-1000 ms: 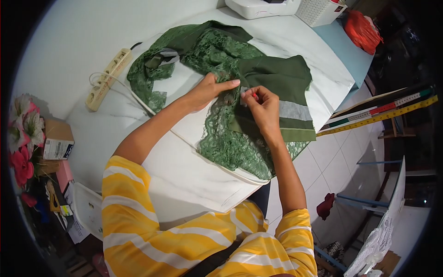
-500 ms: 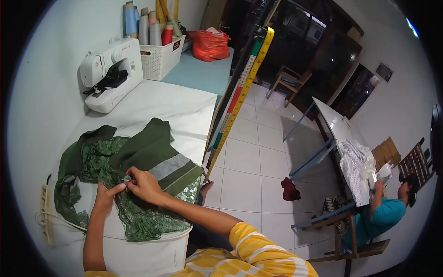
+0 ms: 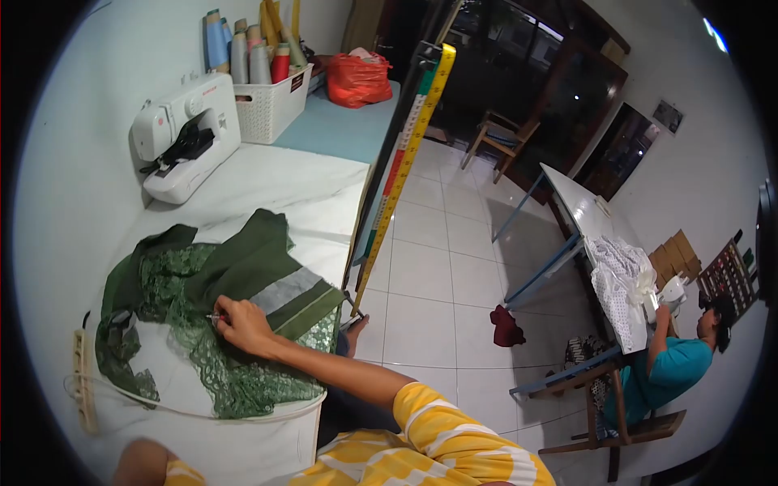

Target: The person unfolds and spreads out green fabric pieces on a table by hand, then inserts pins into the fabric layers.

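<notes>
Green lace and plain fabric lies bunched on the white marbled table, with a pale grey strip across its plain part. My right hand rests over the middle of the fabric, fingers closed round a small tool with a bit of red, too small to name. Of my left arm only a blurred part shows at the bottom left edge; the left hand itself is out of view.
A sewing machine, a basket of thread cones and a red bag stand beyond the fabric. A power strip lies left. Measuring tapes hang at the table's right edge. Another person sits at a far table.
The view has swung right and up from the fabric. My left hand has let go of the lace and drawn back out of view. My right hand stays at the fabric.
</notes>
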`<act>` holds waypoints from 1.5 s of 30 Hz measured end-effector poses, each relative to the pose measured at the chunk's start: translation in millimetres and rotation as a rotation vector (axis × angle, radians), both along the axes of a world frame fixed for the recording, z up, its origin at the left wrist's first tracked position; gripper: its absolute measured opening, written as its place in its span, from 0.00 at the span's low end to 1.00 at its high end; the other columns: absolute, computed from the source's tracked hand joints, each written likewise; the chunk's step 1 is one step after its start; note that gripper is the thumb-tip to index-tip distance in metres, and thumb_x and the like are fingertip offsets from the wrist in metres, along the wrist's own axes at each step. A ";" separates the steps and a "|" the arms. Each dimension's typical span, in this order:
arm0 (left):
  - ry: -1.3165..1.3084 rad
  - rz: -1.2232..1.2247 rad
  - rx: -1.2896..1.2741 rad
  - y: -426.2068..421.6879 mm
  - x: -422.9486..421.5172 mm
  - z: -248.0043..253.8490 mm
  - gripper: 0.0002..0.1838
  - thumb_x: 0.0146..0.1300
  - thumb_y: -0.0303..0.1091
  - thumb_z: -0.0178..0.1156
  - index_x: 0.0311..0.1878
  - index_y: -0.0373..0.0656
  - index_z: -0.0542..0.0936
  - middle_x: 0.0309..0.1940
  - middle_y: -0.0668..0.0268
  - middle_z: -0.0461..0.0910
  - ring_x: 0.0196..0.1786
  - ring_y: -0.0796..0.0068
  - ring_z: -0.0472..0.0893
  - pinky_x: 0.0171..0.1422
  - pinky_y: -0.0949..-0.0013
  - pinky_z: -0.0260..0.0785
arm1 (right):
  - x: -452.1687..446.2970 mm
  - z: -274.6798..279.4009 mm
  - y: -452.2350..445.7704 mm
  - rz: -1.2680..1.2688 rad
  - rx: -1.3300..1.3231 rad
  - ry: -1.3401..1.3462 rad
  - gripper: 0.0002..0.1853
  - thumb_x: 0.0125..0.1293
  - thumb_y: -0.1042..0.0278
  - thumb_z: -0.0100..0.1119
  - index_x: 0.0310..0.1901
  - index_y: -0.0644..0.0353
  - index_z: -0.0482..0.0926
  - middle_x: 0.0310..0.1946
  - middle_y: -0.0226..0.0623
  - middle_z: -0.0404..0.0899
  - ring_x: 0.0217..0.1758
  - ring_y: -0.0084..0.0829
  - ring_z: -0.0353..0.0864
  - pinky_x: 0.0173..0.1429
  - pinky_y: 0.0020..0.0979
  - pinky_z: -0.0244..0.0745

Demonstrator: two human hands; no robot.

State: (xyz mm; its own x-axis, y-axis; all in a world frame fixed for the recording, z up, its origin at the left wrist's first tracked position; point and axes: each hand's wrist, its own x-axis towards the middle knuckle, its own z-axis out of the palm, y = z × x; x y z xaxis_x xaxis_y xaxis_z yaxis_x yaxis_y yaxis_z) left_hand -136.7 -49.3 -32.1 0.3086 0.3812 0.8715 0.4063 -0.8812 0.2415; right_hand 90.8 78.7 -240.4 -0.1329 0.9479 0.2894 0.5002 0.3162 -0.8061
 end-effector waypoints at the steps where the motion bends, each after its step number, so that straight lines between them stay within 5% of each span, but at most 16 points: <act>1: 0.010 -0.017 -0.006 -3.0 -2.7 -1.9 0.20 0.59 0.26 0.55 0.56 0.42 0.73 0.47 0.63 0.78 0.44 0.75 0.75 0.52 0.71 0.67 | 0.0 -1.2 1.6 0.000 0.000 -0.007 0.10 0.54 0.70 0.55 0.39 0.61 0.74 0.24 0.42 0.79 0.26 0.48 0.75 0.33 0.43 0.70; 34: 0.159 -0.548 0.006 -50.9 -32.3 -72.2 0.20 0.64 0.25 0.51 0.60 0.40 0.70 0.54 0.61 0.73 0.53 0.70 0.72 0.62 0.63 0.60 | 10.6 4.8 6.6 0.018 0.045 -0.063 0.08 0.54 0.67 0.58 0.35 0.60 0.77 0.18 0.36 0.75 0.20 0.37 0.71 0.28 0.36 0.67; 40: 0.194 -0.609 -0.224 -108.2 -39.3 -59.1 0.20 0.65 0.25 0.50 0.60 0.40 0.70 0.56 0.61 0.72 0.55 0.69 0.71 0.63 0.62 0.59 | 12.1 -3.1 13.3 0.003 0.110 -0.057 0.10 0.50 0.68 0.59 0.34 0.62 0.78 0.20 0.37 0.76 0.19 0.33 0.68 0.28 0.32 0.67; 45: 0.212 -0.775 -0.402 -130.9 -46.1 -55.6 0.20 0.66 0.25 0.49 0.61 0.39 0.69 0.57 0.61 0.71 0.56 0.68 0.71 0.65 0.61 0.58 | 15.8 -0.9 20.5 0.092 -0.068 0.197 0.03 0.53 0.76 0.61 0.31 0.64 0.79 0.20 0.28 0.75 0.22 0.18 0.65 0.28 0.20 0.62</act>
State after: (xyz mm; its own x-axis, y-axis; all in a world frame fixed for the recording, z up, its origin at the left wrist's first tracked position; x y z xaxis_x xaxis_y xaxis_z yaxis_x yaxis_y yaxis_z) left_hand -182.8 -180.2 -87.7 0.7454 0.2631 0.6125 -0.1963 -0.7915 0.5788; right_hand 106.6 99.3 -241.4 -0.1671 0.9526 0.2544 0.3030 0.2951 -0.9061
